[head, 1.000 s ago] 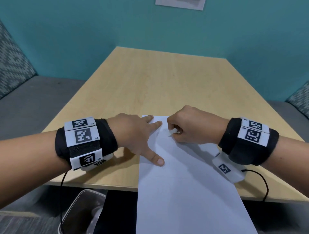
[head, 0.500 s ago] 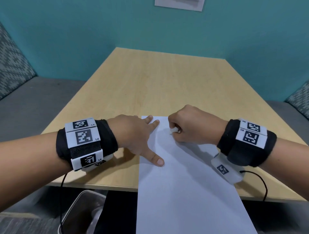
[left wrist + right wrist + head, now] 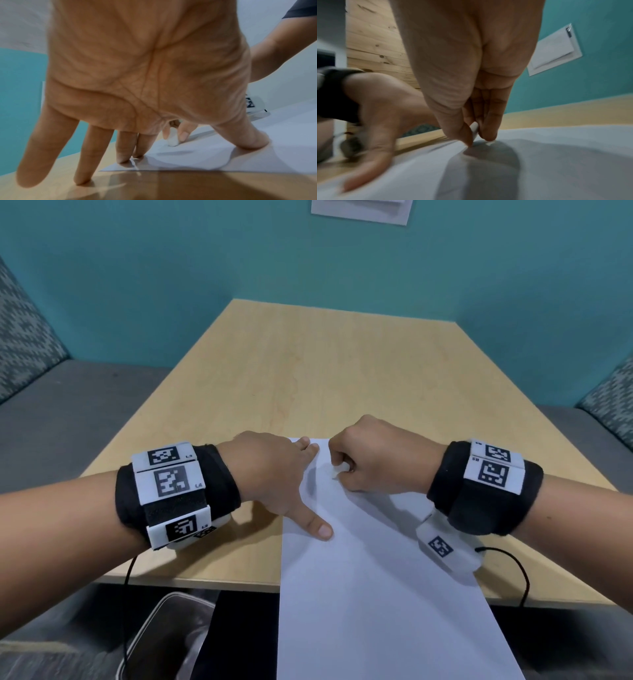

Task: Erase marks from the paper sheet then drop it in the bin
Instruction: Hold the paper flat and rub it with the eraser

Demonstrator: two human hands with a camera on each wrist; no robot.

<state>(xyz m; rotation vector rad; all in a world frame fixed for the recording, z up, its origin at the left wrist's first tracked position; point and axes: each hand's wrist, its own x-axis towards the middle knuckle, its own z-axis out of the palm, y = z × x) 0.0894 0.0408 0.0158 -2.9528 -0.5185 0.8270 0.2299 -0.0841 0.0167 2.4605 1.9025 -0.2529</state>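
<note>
A white paper sheet (image 3: pixel 370 577) lies on the wooden table (image 3: pixel 308 378) and hangs over its near edge. My left hand (image 3: pixel 274 477) is spread flat, its thumb and two fingertips pressing the sheet's far left corner (image 3: pixel 214 155). My right hand (image 3: pixel 370 457) pinches a small white eraser (image 3: pixel 337 470) between thumb and fingers, its tip touching the paper near the far edge. The eraser (image 3: pixel 172 138) shows upright in the left wrist view, and as a thin white edge (image 3: pixel 475 129) in the right wrist view. I make out no marks on the sheet.
A metal bin (image 3: pixel 164 642) stands on the floor under the table's near left edge. Grey bench seats with patterned cushions (image 3: pixel 20 337) flank the table. A teal wall with a white holder (image 3: pixel 363 210) is behind.
My right hand with the eraser has shifted slightly back and forth on the paper's far edge. The left hand stays pressed in place.
</note>
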